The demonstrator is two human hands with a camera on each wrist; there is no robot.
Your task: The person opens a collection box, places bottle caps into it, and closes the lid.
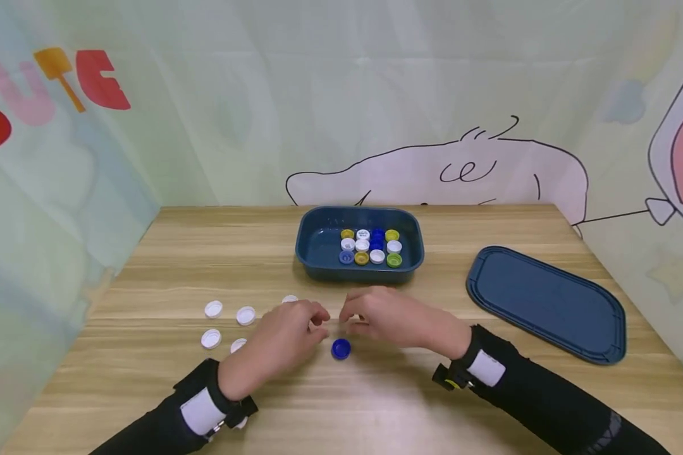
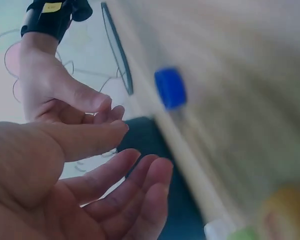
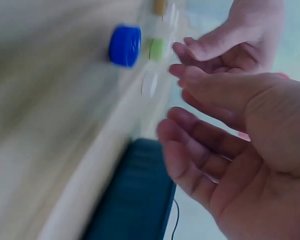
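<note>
A blue bottle cap (image 1: 341, 349) lies on the wooden table just in front of both hands. My left hand (image 1: 287, 332) hovers to its left with relaxed, slightly bent fingers and nothing between them. Facing it from the other side, my right hand (image 1: 395, 317) also holds nothing, its fingers loosely bent. The fingertips of the two hands point at each other across a small gap. In the right wrist view, a green cap (image 3: 156, 49) and a white cap (image 3: 149, 83) show beyond the blue one; the left hand hides the green one from the head view.
Behind the hands stands a dark blue bin (image 1: 319, 268) with rows of white, yellow, blue and green caps. Several white caps, such as one white cap (image 1: 211, 339), lie at the left. A dark blue lid (image 1: 546, 303) rests flat at the right. A printed curtain (image 1: 216, 114) hangs behind the table.
</note>
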